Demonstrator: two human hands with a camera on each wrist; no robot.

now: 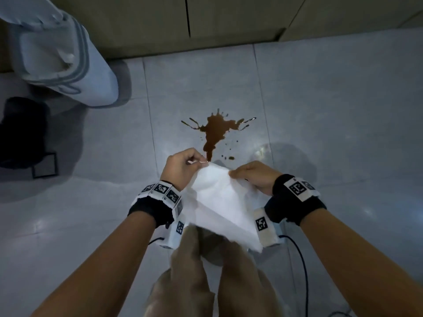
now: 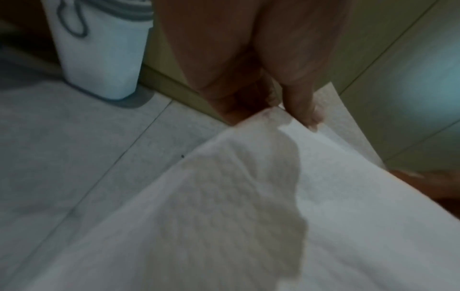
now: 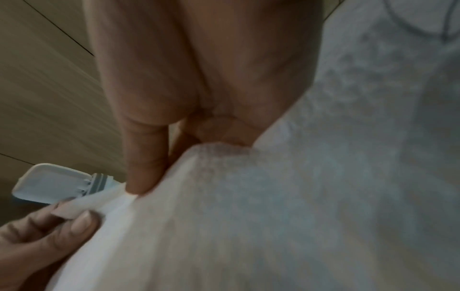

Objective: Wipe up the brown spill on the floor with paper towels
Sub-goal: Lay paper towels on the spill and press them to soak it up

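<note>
Pale glossy floor tiles ran to the cabinets, the brown spill splashed thin and spidery just beyond the hands. Left hand and right hand each pinched the soft, embossed paper towel, held clear of the floor. Pull too hard and that flimsy sheet could tear.

A floor of pale grey tiles is seen, with a brown spill splashed near its middle (droplets scattered beside it). A white bin is stood at the far left, against beige cabinet fronts.
</note>
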